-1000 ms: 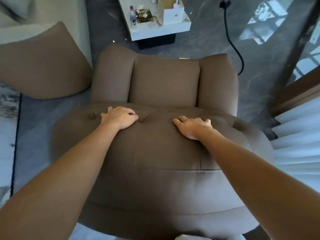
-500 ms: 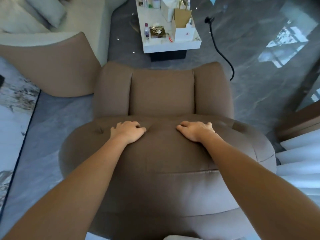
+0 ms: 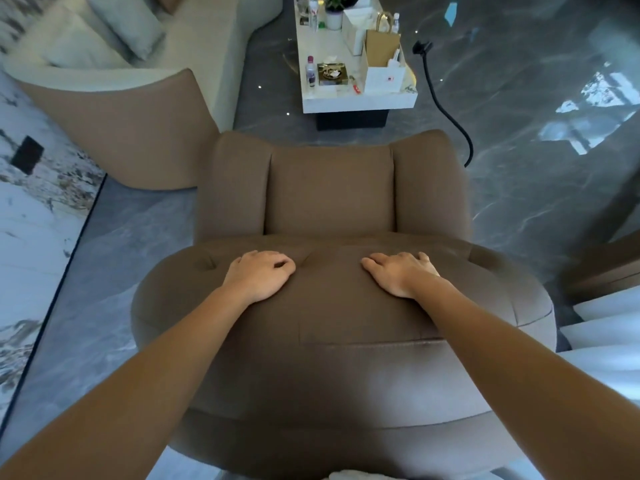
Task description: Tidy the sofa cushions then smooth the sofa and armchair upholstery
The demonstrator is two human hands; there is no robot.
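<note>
While left hand [image 3: 259,276] and right hand [image 3: 401,274] press loosely curled fingers, holding nothing, the armchair [image 3: 332,341] cushion looks soft, best stroked flat-palmed.

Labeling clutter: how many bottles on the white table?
3. One bottle near the table front left, one at the far left, one behind the paper bag. More may be hidden.

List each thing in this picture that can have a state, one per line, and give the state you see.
Left hand: palm down on the armchair, fingers curled, holding nothing.
Right hand: flat on the armchair, fingers spread, holding nothing.
Armchair: unoccupied, seat facing away from the person.
Paper bag: upright on the low table, handles up.
Small bottle: upright, capped.
Black cable: lying loose on the floor.
</note>
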